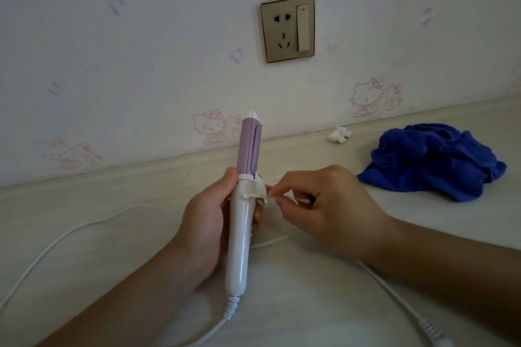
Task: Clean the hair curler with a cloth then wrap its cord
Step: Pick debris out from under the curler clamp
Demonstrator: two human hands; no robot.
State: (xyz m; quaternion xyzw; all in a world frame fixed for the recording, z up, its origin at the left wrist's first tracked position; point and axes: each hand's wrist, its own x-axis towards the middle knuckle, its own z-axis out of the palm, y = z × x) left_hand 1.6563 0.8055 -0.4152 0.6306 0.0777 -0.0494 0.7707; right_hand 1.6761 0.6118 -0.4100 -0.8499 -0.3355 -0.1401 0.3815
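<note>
Cord (231, 307) leaves the curler's (242, 234) base at the bottom and trails across the pale table (282, 304) to both sides, one run looping left, another passing under the right forearm toward the lower right corner. Left hand (203, 222) grips the curler's white handle, fingers curled round it, holding it upright above the table with the purple barrel pointing up toward the wall. Right hand (324, 205) pinches a thin white stick (273, 196), possibly a swab, between thumb and fingertips, its tip touching the white clamp hinge. Blue cloth (431, 163) lies crumpled on the table, well apart to the right. Near it, against the wall, sits a small white wad (339, 134). A socket (287, 27) is on the wall above.
</note>
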